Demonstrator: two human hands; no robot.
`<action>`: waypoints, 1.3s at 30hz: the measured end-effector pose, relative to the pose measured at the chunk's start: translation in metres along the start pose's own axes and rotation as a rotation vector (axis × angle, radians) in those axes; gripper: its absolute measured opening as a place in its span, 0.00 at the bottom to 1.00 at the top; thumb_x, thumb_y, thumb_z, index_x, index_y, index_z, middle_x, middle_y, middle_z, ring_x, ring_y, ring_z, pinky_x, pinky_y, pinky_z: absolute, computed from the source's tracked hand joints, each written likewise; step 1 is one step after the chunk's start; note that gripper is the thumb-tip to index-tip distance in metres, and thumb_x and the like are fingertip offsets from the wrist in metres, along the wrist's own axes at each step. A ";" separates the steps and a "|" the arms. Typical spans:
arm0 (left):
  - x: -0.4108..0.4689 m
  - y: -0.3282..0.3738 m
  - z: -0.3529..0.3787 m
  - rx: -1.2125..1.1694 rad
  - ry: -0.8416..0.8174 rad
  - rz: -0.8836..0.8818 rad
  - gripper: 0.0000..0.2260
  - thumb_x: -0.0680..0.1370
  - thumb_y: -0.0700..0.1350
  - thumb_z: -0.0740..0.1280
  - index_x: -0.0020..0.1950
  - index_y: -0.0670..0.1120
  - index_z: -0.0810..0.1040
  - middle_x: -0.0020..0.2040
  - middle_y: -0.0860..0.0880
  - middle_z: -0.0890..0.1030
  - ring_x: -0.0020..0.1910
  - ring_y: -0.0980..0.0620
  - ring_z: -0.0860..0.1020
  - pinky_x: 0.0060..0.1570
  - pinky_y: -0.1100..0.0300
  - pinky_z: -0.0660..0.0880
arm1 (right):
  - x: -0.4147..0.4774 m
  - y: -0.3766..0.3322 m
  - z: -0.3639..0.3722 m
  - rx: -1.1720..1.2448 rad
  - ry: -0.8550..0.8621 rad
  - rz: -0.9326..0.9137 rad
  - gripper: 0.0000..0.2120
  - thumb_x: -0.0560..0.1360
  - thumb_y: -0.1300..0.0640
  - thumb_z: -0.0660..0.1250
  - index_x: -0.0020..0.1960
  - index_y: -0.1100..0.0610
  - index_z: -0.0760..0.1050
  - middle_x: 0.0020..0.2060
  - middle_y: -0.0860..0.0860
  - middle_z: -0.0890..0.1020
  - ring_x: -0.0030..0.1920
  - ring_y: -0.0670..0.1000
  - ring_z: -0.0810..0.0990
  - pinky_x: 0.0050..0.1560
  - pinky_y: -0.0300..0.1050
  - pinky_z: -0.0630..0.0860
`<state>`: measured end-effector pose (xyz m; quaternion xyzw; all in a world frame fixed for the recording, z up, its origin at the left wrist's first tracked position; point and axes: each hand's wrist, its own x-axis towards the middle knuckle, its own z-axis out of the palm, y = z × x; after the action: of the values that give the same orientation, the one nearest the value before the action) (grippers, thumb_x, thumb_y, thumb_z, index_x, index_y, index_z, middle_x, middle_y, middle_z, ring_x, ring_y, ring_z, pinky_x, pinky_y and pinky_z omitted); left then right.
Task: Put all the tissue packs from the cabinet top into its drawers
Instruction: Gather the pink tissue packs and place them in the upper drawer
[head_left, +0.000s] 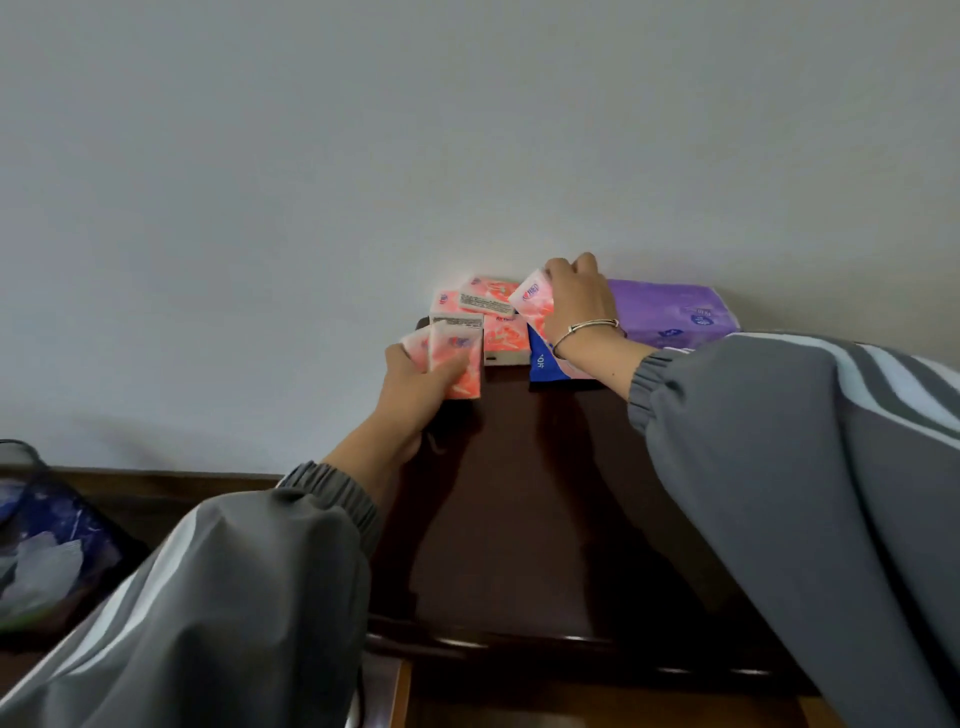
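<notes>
A heap of small pink tissue packs (496, 317) lies against the wall at the back of the dark wooden cabinet top (524, 493). My left hand (415, 384) grips two or three pink packs (454, 358) at the heap's left. My right hand (576, 301) is closed on one pink pack (530, 301), lifted at the heap's right. Under my right wrist lies a blue tissue pack (543, 366), and a large purple tissue pack (675, 312) sits to its right by the wall. No drawer front shows clearly.
The white wall stands right behind the packs. A dark mesh bin (47, 530) with a blue bag and crumpled paper stands at the lower left. The cabinet's front edge (519, 642) runs across the bottom. Grey sleeves cover both lower corners.
</notes>
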<state>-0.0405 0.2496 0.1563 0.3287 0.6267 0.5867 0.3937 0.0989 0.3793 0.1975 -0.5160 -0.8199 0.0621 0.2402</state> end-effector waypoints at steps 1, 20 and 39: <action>-0.009 0.001 -0.003 -0.054 0.018 0.028 0.21 0.75 0.43 0.71 0.65 0.39 0.71 0.58 0.40 0.81 0.54 0.43 0.82 0.55 0.44 0.78 | -0.007 -0.005 -0.007 0.080 0.006 0.038 0.22 0.70 0.66 0.69 0.63 0.60 0.69 0.59 0.59 0.69 0.55 0.60 0.74 0.52 0.50 0.75; -0.303 -0.045 -0.049 0.182 -0.185 -0.244 0.11 0.79 0.51 0.63 0.62 0.56 0.71 0.51 0.49 0.83 0.46 0.53 0.84 0.40 0.61 0.79 | -0.375 0.046 -0.099 0.885 -0.537 0.482 0.28 0.68 0.66 0.73 0.63 0.47 0.72 0.49 0.48 0.78 0.49 0.46 0.80 0.38 0.36 0.78; -0.334 -0.099 -0.026 1.158 -0.160 -0.014 0.17 0.80 0.55 0.59 0.62 0.46 0.67 0.62 0.46 0.73 0.58 0.49 0.73 0.58 0.58 0.71 | -0.435 0.046 -0.053 0.639 -0.467 0.473 0.29 0.68 0.63 0.72 0.66 0.50 0.68 0.58 0.51 0.77 0.53 0.49 0.78 0.50 0.40 0.78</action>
<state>0.1004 -0.0644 0.0939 0.5293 0.8159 0.1192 0.1997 0.3139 0.0113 0.0848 -0.5611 -0.6516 0.4793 0.1754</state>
